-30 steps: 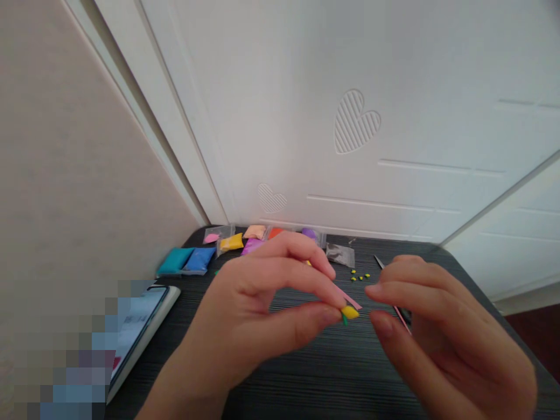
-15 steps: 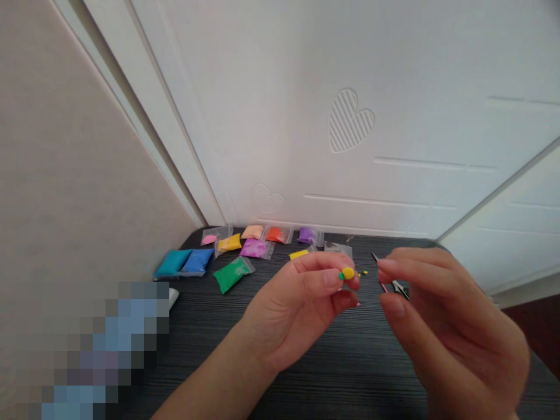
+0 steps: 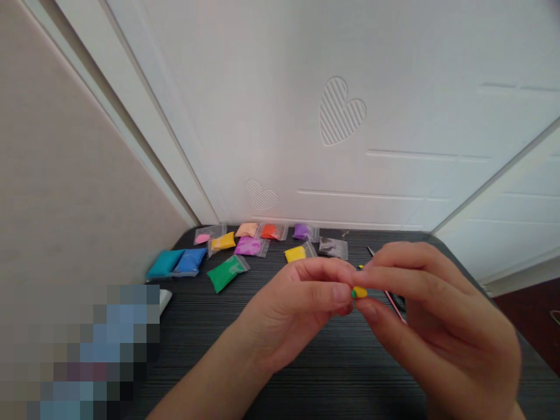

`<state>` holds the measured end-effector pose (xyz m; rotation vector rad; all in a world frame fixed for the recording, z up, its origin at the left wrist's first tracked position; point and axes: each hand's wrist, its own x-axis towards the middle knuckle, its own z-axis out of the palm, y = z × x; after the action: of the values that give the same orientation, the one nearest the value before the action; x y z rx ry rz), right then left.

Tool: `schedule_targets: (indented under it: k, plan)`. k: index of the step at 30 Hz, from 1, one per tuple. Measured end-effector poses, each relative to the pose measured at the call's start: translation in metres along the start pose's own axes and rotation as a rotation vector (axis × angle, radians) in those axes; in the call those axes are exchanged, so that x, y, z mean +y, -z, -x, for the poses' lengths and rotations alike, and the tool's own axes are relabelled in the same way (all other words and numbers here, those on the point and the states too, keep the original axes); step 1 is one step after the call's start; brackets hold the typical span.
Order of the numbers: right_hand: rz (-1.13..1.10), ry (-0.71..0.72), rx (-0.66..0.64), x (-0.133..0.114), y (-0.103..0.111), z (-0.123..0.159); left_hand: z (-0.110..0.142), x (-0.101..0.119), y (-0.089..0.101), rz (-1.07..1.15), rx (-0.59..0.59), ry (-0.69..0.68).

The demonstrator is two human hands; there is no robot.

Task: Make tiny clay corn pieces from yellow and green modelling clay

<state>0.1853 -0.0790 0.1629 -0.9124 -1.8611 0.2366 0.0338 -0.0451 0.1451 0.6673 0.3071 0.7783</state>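
Note:
A small yellow clay piece (image 3: 360, 291) with a bit of green on it sits between the fingertips of both hands, above a dark striped table (image 3: 280, 373). My left hand (image 3: 301, 303) pinches it from the left with thumb and forefinger. My right hand (image 3: 433, 326) pinches it from the right, and a thin pink stick (image 3: 395, 305) shows behind those fingers. A tiny yellow bit (image 3: 360, 267) peeks out just above the fingers.
Small plastic bags of coloured clay lie along the table's far edge: teal (image 3: 164, 263), blue (image 3: 189, 261), green (image 3: 226, 272), yellow (image 3: 296, 254), magenta (image 3: 248, 245), orange (image 3: 271, 231), purple (image 3: 303, 231). A white panelled door (image 3: 341, 116) stands behind. A blurred-out object lies at bottom left.
My right hand has closed in from the right and now pinches the yellow piece together with my left. The camera view tilted slightly down and the hands shifted a little to the right.

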Motion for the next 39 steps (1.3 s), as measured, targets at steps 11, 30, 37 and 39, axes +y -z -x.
schedule_targets:
  k: [11, 30, 37, 39]
  plan:
    - [0.154, 0.071, -0.005, 0.0025, -0.0001, 0.0008, 0.0007, 0.0057, 0.0033, -0.210, 0.039, -0.070]
    - [0.248, 0.103, -0.012, 0.0033, -0.0024, -0.0015, 0.0029, 0.0079, 0.0030, -0.374, 0.095, -0.144]
    - [0.248, 0.107, -0.020, 0.0040, -0.0017, -0.0013, 0.0026, 0.0085, 0.0018, -0.363, 0.104, -0.133]
    - [0.245, 0.108, -0.023, 0.0041, -0.0020, -0.0015, 0.0025, 0.0087, 0.0013, -0.358, 0.104, -0.129]
